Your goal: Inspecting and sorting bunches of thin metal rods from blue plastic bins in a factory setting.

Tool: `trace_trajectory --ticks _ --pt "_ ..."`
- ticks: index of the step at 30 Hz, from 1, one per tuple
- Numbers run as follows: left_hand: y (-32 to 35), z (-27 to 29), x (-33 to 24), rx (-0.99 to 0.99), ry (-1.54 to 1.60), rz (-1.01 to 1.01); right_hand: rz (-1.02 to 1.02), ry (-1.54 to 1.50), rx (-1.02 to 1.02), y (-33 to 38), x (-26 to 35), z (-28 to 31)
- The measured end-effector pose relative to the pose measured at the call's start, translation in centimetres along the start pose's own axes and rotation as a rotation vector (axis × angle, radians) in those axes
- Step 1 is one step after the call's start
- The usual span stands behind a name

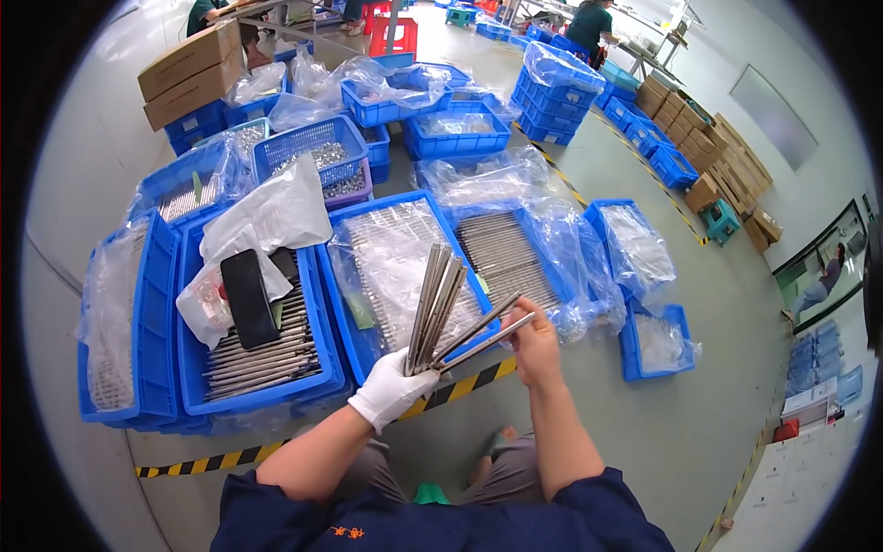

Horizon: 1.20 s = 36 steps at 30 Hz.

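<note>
Metal rods in gloved left hand

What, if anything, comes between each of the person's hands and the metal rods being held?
At the left hand, only a white glove separates skin from the metal rods gripped in a bundle. At the right hand, nothing visible does: it is bare and holds at least one angled rod near its end.

Bright workroom, white walls
Grey floor with yellow-and-black tape; red stool at back, dark-framed pane at right.
</note>
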<state>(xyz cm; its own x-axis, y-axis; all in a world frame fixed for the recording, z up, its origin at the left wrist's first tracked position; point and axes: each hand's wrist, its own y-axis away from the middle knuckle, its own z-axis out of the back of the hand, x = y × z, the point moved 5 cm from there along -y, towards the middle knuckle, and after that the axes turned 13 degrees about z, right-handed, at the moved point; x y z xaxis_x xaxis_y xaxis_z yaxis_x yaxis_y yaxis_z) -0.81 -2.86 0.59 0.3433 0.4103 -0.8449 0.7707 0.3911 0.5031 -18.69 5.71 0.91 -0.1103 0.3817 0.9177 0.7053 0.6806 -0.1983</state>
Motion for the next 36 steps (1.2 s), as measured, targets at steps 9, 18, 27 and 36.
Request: trace_trajectory --ticks 9,18,27,36 --pt "-0.3 0.2 0.6 0.026 0.001 0.022 0.082 -0.261 0.017 -0.2 3.0 0.8" --pt "-0.6 0.1 1.6 0.032 0.097 0.092 0.310 0.394 0.039 1.2 4.1 -1.0" --pt "-0.1 -0.3 1.1 0.034 0.138 0.070 0.648 0.862 -0.108 2.4 4.4 -2.2" --pt "0.0 1.0 0.6 0.150 0.129 0.047 -0.074 -0.064 0.265 1.1 4.6 -0.1"
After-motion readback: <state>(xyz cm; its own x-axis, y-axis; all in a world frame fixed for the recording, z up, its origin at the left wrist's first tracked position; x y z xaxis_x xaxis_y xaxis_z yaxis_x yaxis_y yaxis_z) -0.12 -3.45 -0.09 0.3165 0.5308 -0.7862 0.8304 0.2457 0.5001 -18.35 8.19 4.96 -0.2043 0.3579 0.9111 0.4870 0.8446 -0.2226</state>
